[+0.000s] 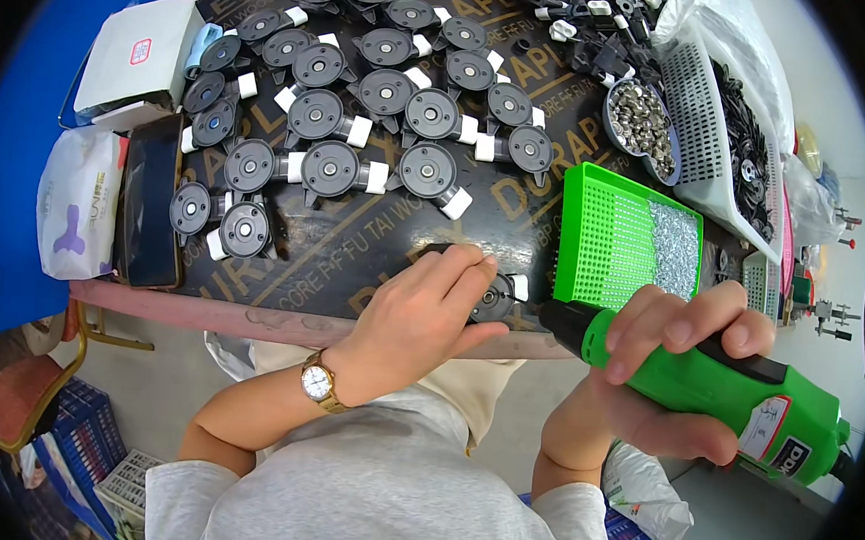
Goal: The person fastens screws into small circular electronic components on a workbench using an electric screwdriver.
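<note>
My left hand (429, 295), with a gold watch on the wrist, is closed over a round black plastic part (493, 303) with a white tab. The fingers cover much of that part, at the table's near edge. In my right hand (680, 359) is a green and black electric screwdriver (658, 381), lying nearly level with its nose to the left. The thin bit reaches toward the part; whether it touches a screw I cannot tell. Several similar round black parts with white tabs (330, 169) lie spread over the table beyond my left hand.
Right of centre is a green perforated tray (608, 231) with small silver screws (674, 247). Behind it stand a bowl of metal pieces (642, 129) and a white basket (690, 113) of black parts. A white box (137, 54), a dark phone-like slab (152, 203) and a tissue pack (78, 204) line the left.
</note>
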Demonstrator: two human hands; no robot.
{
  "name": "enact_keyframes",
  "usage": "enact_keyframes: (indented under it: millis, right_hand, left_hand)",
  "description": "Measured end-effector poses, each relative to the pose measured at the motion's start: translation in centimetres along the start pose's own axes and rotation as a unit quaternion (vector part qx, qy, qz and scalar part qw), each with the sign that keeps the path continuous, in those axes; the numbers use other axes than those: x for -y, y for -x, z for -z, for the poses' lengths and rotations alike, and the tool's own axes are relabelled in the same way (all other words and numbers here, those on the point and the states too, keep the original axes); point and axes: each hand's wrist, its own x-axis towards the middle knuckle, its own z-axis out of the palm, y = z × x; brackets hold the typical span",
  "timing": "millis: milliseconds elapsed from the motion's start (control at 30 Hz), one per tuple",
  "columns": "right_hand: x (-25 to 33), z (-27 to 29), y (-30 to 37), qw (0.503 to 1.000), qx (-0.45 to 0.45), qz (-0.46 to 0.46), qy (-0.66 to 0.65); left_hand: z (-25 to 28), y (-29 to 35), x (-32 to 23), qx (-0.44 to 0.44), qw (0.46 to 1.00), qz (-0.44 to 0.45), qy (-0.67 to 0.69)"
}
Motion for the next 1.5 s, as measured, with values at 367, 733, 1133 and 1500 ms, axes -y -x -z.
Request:
enact_keyframes:
  millis: [367,733,1133,1500]
  right_hand:
    - [0.0,-1.5,0.2,0.997,-0.073,-0.013,-0.011]
    - [0.2,-2.2,0.6,0.998,0.013,-0.027,0.057]
    - [-0.6,-5.3,0.2,0.968,-0.189,-0.11,0.125]
    - [-0.6,-3.3,0.0,0.986,-0.078,-0.091,0.115]
  left_hand:
    - [0.0,0.2,0.2,0.008,1.0,-0.003,0.002]
    - [-0.1,0.3,0.3,0.009,1.0,0.004,0.011]
    - [-0.3,0.5,0.4,0.025,1.0,0.008,-0.007]
    - [-0.4,0.8,0.2,-0.006,1.0,-0.001,-0.029]
